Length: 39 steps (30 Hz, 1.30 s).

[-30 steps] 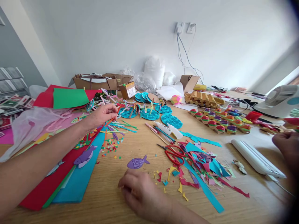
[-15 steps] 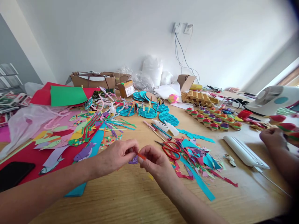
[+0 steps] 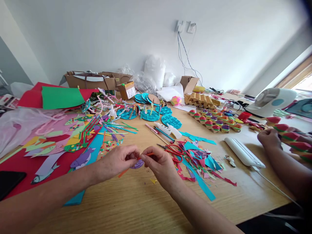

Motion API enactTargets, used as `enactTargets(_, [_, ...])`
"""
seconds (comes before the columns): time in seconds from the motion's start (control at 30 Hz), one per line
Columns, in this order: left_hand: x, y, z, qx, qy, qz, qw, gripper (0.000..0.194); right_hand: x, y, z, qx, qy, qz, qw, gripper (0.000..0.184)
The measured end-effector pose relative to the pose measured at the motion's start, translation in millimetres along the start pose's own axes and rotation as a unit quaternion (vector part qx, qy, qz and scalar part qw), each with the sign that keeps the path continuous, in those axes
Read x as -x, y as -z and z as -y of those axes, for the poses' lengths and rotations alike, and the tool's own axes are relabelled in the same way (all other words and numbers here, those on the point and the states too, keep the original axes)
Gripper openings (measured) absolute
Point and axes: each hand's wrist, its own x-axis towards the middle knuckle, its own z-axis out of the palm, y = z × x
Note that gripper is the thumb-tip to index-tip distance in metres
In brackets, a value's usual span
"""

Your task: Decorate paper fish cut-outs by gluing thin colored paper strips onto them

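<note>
My left hand (image 3: 120,160) and my right hand (image 3: 159,164) meet over the wooden table (image 3: 136,208), fingers pinched together. Between them they hold a thin orange paper strip (image 3: 124,172) that runs from the fingertips down to the left. Right under the fingers lies a purple paper fish (image 3: 136,164), partly hidden by them. Red scissors (image 3: 173,150) lie just right of my right hand beside a heap of coloured paper scraps (image 3: 202,162).
Coloured paper sheets and cut-out fish (image 3: 56,149) cover the left side, with a black phone (image 3: 9,182) at the edge. Teal discs (image 3: 170,121), a glue bottle (image 3: 169,129), painted egg trays (image 3: 214,123), boxes (image 3: 90,80) and a fan (image 3: 270,101) stand behind. Another person's hand (image 3: 269,138) works at the right.
My left hand came back from the strips at the far left with an orange strip. Both hands now pinch it together above the purple fish. The view has shifted right.
</note>
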Motion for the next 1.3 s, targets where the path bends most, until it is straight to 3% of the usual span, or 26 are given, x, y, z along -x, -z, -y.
enactTargets(0.17, [3, 7.6, 7, -0.070, -0.044, -0.007, 0.997, 0.016, 10, 7, 3, 0.073, 0.042, -0.040, 0.996, 0.017])
enactTargets(0.27, [7, 14.8, 10, -0.150, -0.137, -0.056, 0.978, 0.020, 23, 12, 10, 0.111, 0.103, -0.020, 0.988, 0.017])
enactTargets(0.37, [10, 21.0, 12, -0.229, -0.242, -0.107, 0.937, 0.022, 33, 20, 14, 0.068, 0.114, 0.032, 0.991, 0.023])
enactTargets(0.43, [12, 23.2, 13, -0.262, -0.304, -0.140, 0.905, 0.021, 35, 24, 11, 0.005, 0.076, -0.006, 0.997, 0.032])
enactTargets(0.53, [15, 22.1, 10, -0.282, -0.356, -0.156, 0.877, 0.020, 32, 23, 7, -0.049, -0.045, -0.032, 0.997, 0.029])
enactTargets(0.67, [17, 14.5, 4, -0.313, -0.385, -0.141, 0.857, 0.023, 26, 3, 7, -0.159, -0.115, 0.077, 0.978, 0.026])
enactTargets(0.8, [17, 9.5, 3, -0.333, -0.411, -0.122, 0.840, 0.025, 26, -17, 7, -0.242, -0.158, 0.120, 0.950, 0.028])
enactTargets(0.93, [17, 15.7, 12, -0.366, -0.397, -0.110, 0.835, 0.026, 22, -13, -2, -0.208, -0.213, 0.149, 0.943, 0.034])
enactTargets(1.03, [7, 26.7, 27, -0.379, -0.346, -0.134, 0.848, 0.028, 5, 2, -6, -0.158, -0.213, 0.123, 0.956, 0.032])
enactTargets(1.1, [-9, 34.2, 38, -0.363, -0.268, -0.130, 0.883, 0.026, -13, 12, -7, -0.131, -0.181, 0.080, 0.971, 0.028])
enactTargets(1.17, [-32, 40.3, 48, -0.326, -0.147, -0.123, 0.926, 0.021, -35, 19, -8, -0.105, -0.152, 0.035, 0.982, 0.024])
enactTargets(1.3, [-80, 49.0, 65, -0.310, -0.084, -0.136, 0.937, 0.017, -78, 25, -17, 0.075, -0.094, -0.025, 0.992, 0.023])
